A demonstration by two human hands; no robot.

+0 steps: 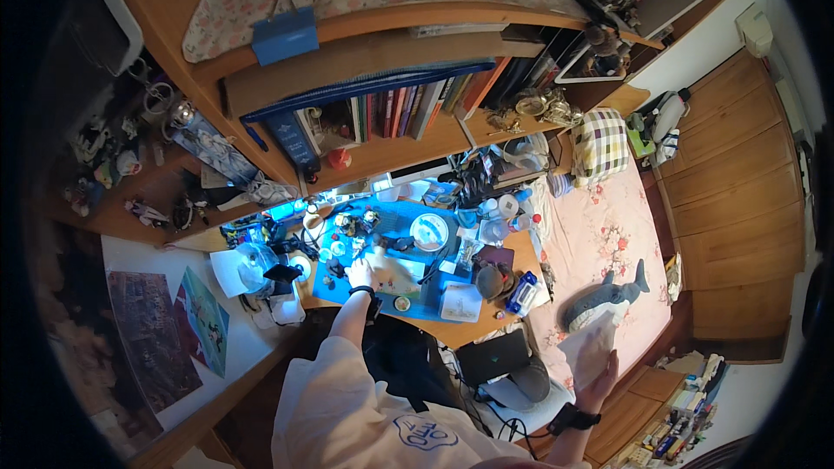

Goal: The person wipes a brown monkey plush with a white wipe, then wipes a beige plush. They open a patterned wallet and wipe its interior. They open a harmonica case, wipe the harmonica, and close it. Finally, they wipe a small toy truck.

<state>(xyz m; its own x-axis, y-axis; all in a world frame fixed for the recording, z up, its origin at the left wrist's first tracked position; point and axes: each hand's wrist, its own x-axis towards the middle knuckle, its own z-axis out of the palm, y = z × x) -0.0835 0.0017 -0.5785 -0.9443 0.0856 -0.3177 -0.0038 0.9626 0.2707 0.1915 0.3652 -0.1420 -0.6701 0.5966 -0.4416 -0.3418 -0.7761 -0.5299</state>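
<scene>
My left hand (359, 273) reaches over the blue desk mat (394, 221), with a dark band on its wrist. Right beside its fingers is a blurred pale thing (388, 266); whether the hand holds it, I cannot tell. A printed sheet (410, 279) lies beneath, and a small round container (402, 303) stands near its front edge. On the right, my right hand (604, 383) is raised, gripping a thin white sheet (588, 348) by its lower part. Small figurines (357, 221) and a white round tub (430, 232) stand farther back on the mat.
Bottles (502, 212) crowd the desk's back right. A brown plush toy (494, 281) and a white square box (461, 301) sit near its front right. A black laptop (493, 357) lies beside the bed (586, 228), which bears a whale plush (603, 299). A bookshelf (391, 156) overhangs the desk.
</scene>
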